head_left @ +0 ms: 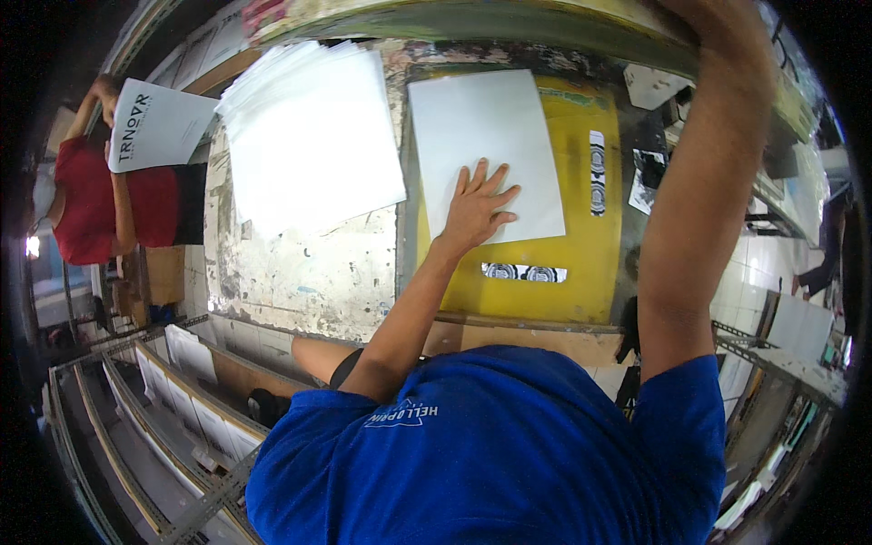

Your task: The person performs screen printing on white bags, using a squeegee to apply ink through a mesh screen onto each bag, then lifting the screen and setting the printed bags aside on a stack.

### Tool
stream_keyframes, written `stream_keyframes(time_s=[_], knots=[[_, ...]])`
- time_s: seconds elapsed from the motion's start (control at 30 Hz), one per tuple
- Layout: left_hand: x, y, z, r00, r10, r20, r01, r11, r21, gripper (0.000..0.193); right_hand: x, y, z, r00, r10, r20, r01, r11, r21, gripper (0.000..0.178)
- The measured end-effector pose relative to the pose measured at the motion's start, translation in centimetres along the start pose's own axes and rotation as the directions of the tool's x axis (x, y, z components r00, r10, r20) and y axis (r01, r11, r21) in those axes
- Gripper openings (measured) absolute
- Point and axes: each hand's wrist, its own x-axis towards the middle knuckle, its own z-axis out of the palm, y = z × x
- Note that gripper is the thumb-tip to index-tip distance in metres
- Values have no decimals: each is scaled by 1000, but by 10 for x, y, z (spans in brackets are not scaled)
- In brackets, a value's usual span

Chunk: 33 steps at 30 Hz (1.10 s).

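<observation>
My left hand (477,207) lies flat with its fingers spread on a blank white sheet (481,118). That sheet rests on a yellow board (454,291) in front of me. Two patterned black-and-white strips are stuck to the board, one strip (597,173) right of the sheet and another strip (524,272) nearer me. My right arm reaches up to the far right, where the hand (704,11) is beside a long frame (581,36) raised along the far side. The picture's upper edge cuts off its fingers.
A fanned stack of white sheets (309,136) lies left of the board on a paint-stained tabletop (300,295). At far left, a person in a red shirt (136,204) holds a printed sheet (163,127). Metal racks (136,409) stand at lower left.
</observation>
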Motion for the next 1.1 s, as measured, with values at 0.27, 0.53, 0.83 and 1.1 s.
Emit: stream_keyframes(time_s=[0.27,0.53,0.83,1.1], knots=[[19,40,23,981,170,91,-160,982,-103,56,10,1,-22,976,44,212,-97,964,247,45],[2,46,24,982,171,83,-159,978,-135,57,3,-4,-16,993,10,120,-34,980,197,45],[-1,52,27,983,182,33,-176,976,-126,62,12,-3,-27,959,15,284,-91,963,254,42],[-1,51,22,984,157,89,-146,983,-114,68,4,21,17,998,-45,36,42,995,92,46]])
